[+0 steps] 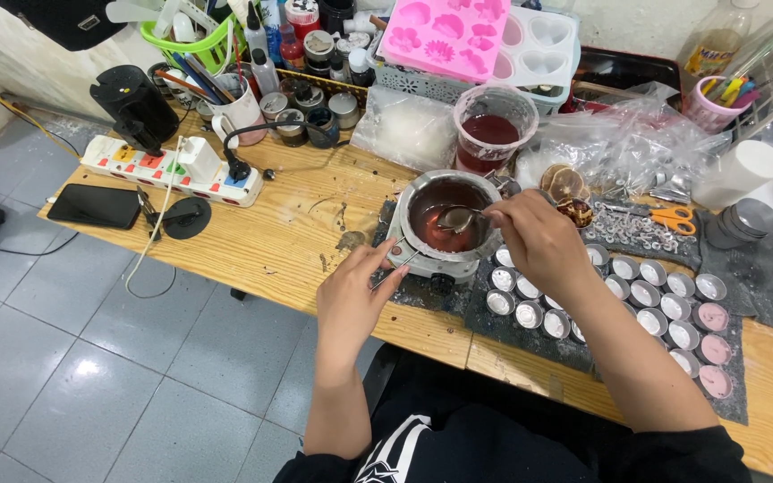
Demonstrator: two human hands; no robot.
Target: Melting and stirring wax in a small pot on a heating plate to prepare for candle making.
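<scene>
A small metal pot [422, 192] of dark red liquid sits on a little electric heater [431, 264] on the wooden table [279, 224]. My right hand [534, 234] holds a metal spoon [458, 217] whose bowl is over the red liquid. My left hand [355, 295] is closed on the pot's thin handle [395, 268] at the near left of the heater. To the right lie several small round tins [646, 300] on a grey mat; most hold white filling, three at the far right hold pink.
A clear cup of red liquid [492, 130], pink and white moulds [476, 36], plastic bags [619, 143] and orange scissors [673, 219] stand behind. A power strip [172, 170], black phone [96, 206], bottles and a mug of pens [239, 107] fill the left.
</scene>
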